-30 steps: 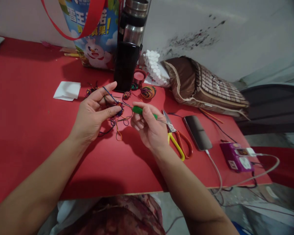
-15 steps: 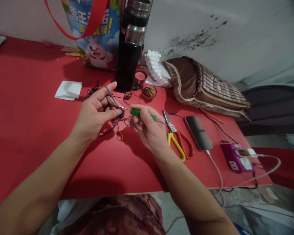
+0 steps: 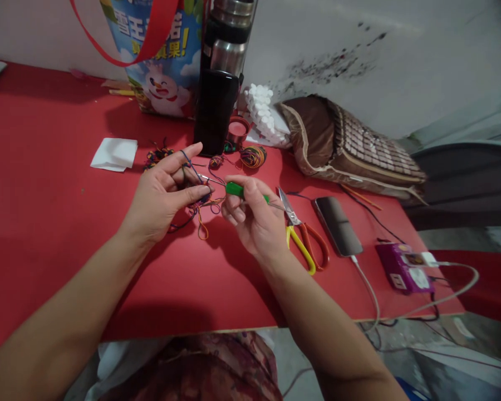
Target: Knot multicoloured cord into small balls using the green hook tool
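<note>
My left hand (image 3: 161,195) pinches a small dark multicoloured piece of crochet work (image 3: 205,196) between thumb and fingers. A strand of dark yarn (image 3: 187,158) runs over its raised index finger. Loose yarn loops (image 3: 202,225) hang below the work. In my right hand (image 3: 259,214) is a crochet hook with a green handle (image 3: 235,190), its metal shaft pointing left at the strand and the work. Whether the hook's tip is inside a stitch is too small to tell. Behind the hands lie a ball of variegated yarn (image 3: 253,157) and a smaller ball (image 3: 216,162).
Scissors (image 3: 303,236) and a charging phone (image 3: 338,225) lie right of my right hand on the red table (image 3: 58,239). A black phone (image 3: 217,111) leans against a steel flask (image 3: 229,50). A printed bag (image 3: 162,83), a cushion (image 3: 350,145) and a purple box (image 3: 403,267) stand around.
My right hand has shifted slightly right, drawing the crochet hook a little away from the left hand. The left hand keeps its hold on the crochet work.
</note>
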### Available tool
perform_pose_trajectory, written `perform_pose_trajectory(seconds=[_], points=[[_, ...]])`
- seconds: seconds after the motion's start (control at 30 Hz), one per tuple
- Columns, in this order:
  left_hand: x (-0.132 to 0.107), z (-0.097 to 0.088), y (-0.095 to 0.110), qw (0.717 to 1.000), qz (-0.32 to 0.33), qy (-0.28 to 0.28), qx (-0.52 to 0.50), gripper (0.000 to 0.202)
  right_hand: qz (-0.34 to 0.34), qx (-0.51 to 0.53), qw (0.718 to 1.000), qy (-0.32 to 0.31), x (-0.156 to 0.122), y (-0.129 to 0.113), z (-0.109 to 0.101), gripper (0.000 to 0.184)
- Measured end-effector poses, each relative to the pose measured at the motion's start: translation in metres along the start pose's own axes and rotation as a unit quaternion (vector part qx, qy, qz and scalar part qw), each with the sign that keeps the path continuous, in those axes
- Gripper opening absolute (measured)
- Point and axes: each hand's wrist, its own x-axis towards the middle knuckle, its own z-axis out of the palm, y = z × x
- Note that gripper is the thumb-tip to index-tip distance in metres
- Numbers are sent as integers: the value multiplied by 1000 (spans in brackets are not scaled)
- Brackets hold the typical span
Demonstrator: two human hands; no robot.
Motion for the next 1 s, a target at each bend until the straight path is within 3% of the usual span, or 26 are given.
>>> perform_pose_trajectory(seconds=[0.3,0.5,0.57,0.63,0.7,0.77,0.9,1.0], points=[[-1,2,4,999,29,17,42,65,-1,-20,1000,23,-2,-3,2,30],[-8,11,2,997,29,36,63,73,-83,-141,986,15,-11,6,7,26],[-11,15,-3,997,27,46,61,81,-158,-241,957,23,-14,9,9,22],[-12,17,-8,998,13,39,38,88,-251,-334,908,15,-17,11,9,20],[-12,17,-10,1000,-12,21,-1,93,-324,-383,865,-2,-17,11,9,24],[-9,12,-7,999,-37,2,-34,94,-358,-390,848,-17,-17,10,7,28],[-2,-2,1,995,-69,-53,-40,87,-330,-355,873,-52,-15,4,3,29],[-1,-4,5,998,-35,-40,-25,87,-281,-327,901,-42,-14,2,3,28]])
